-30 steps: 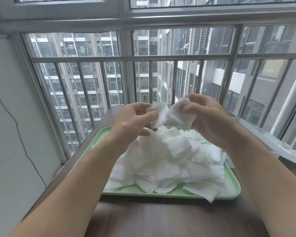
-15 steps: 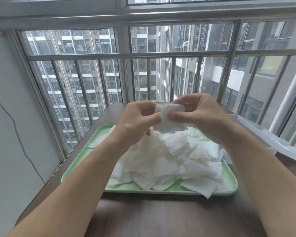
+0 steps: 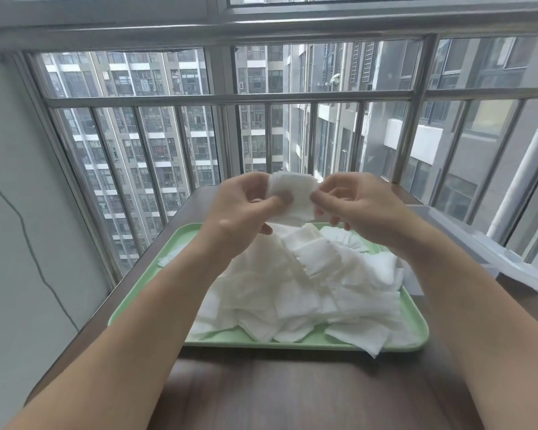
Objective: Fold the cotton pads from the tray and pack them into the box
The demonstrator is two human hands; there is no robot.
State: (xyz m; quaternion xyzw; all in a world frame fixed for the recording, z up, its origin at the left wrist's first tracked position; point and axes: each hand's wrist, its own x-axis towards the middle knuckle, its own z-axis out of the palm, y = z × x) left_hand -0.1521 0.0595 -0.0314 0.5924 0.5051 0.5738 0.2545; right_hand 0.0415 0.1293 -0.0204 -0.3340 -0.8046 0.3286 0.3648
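Note:
A white cotton pad (image 3: 292, 197) is held up above the tray, folded over into a flat rectangle. My left hand (image 3: 243, 212) pinches its left edge between thumb and fingers. My right hand (image 3: 354, 206) pinches its right edge. Below them a heap of loose white cotton pads (image 3: 308, 290) covers most of a pale green tray (image 3: 143, 305) on the dark wooden table. A translucent plastic box (image 3: 479, 240) stands to the right of the tray, partly hidden behind my right forearm.
A barred window railing (image 3: 230, 100) runs just behind the table's far edge. A grey wall (image 3: 19, 243) closes the left side. One stray pad (image 3: 171, 259) lies on the tray's left part. Bare dark table (image 3: 292, 395) shows in front of the tray.
The pad was open and spread between my hands a second ago. It was then folded over, and both hands now hold it as a flat rectangle, slightly higher.

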